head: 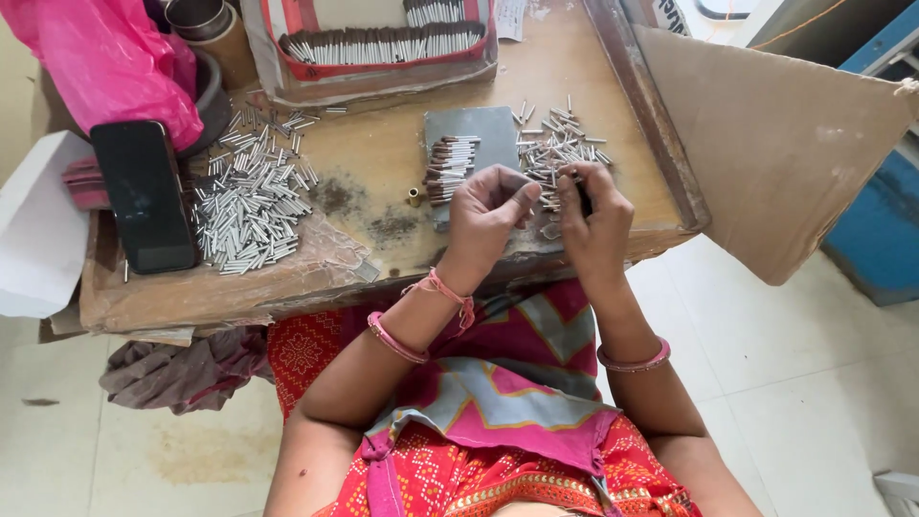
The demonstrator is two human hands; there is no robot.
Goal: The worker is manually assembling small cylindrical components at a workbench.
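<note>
A worn wooden bench [383,158] carries a large heap of small metal tubes [247,196] on its left part, beside a black phone [144,196]. Near the middle lies a grey plate [474,129] with a row of dark tubes [450,168], and another scatter of metal tubes [557,146] is just beside it.

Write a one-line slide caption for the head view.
Left hand and right hand meet over a worn wooden table strewn with small metal tubes.
</note>
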